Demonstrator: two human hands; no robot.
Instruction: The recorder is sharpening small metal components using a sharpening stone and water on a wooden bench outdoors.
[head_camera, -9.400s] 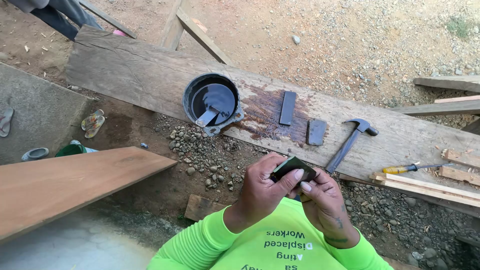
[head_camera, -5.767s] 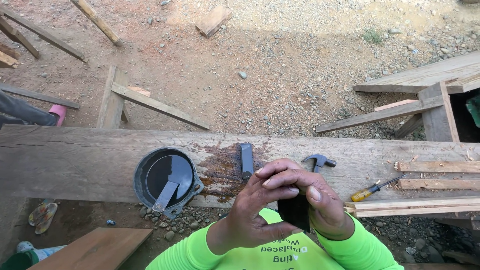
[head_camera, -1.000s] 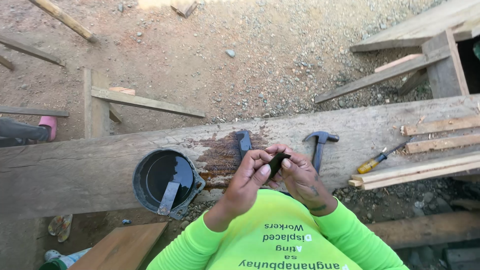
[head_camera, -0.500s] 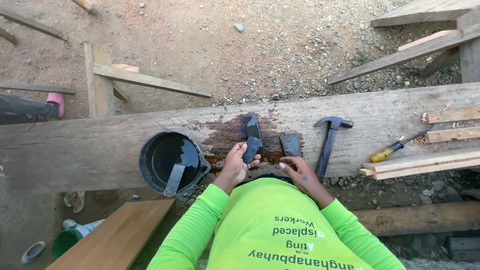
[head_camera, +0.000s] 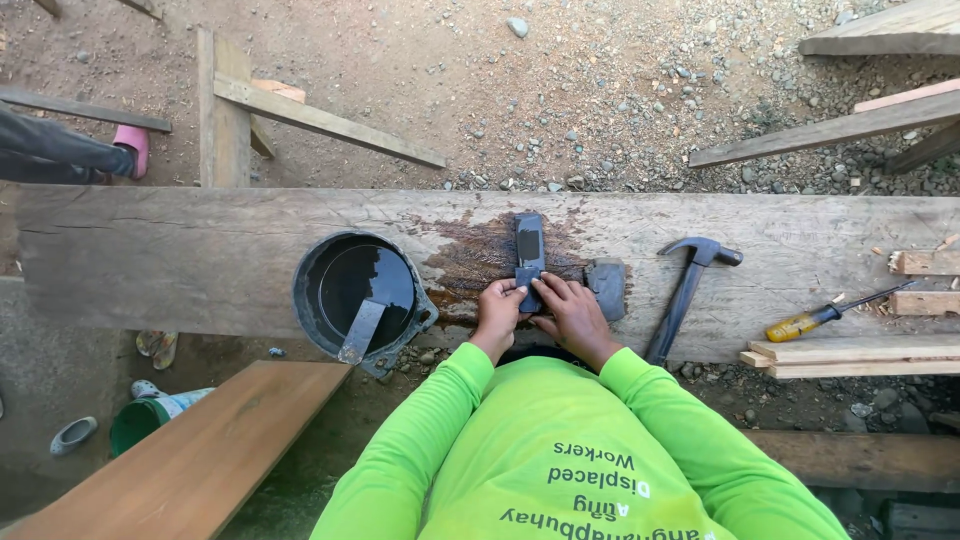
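A long dark sharpening stone (head_camera: 529, 240) lies on a wet patch of the big weathered timber beam (head_camera: 200, 260). My left hand (head_camera: 499, 312) and my right hand (head_camera: 570, 312) meet at the stone's near end and together press a small dark flat blade (head_camera: 527, 292) down onto it. A second, squarer grey stone (head_camera: 606, 283) rests on the beam right beside my right hand. Bright green sleeves cover both my arms.
A black bucket of water (head_camera: 358, 292) with a flat blade standing in it sits left of my hands. A claw hammer (head_camera: 687, 290), a yellow-handled screwdriver (head_camera: 818, 316) and wood strips (head_camera: 850, 352) lie to the right. A brown plank (head_camera: 190, 450) runs lower left. Someone's pink-shod foot (head_camera: 132, 148) is far left.
My hands were raised near my chest holding the small dark piece; they have since dropped forward to the beam and set it on the long stone.
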